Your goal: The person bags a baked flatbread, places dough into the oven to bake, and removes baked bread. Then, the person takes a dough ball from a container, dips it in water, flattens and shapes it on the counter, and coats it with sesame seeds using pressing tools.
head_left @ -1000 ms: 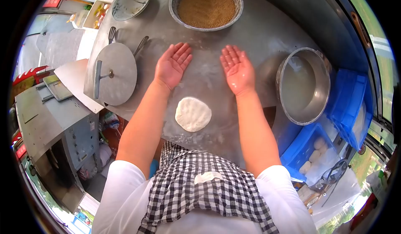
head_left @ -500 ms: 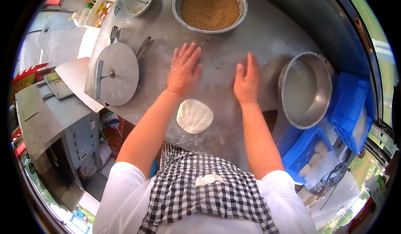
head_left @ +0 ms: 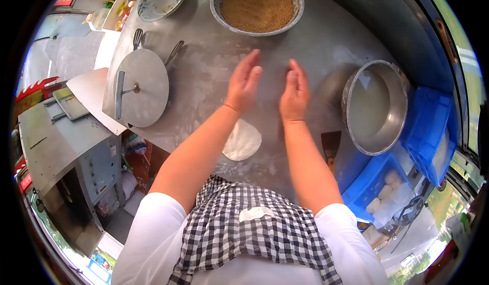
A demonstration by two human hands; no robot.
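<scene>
Seemingly empty left hand (head_left: pixel 244 84), right hand (head_left: pixel 294 92), fingers straight, above dough round (head_left: pixel 244 141).

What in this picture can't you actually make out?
Head view:
- Flat dough: its left edge is hidden under the left forearm.
- Left hand and right hand: palms face away, so what is on them is unseen.
- Small tray far left: contents too small and warped by the lens.

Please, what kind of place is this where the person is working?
Probably a small street food stall. A flattened dough round lies on a floured metal worktop, a metal bowl of brown crumbs stands behind, and blue crates hold dough balls.
</scene>
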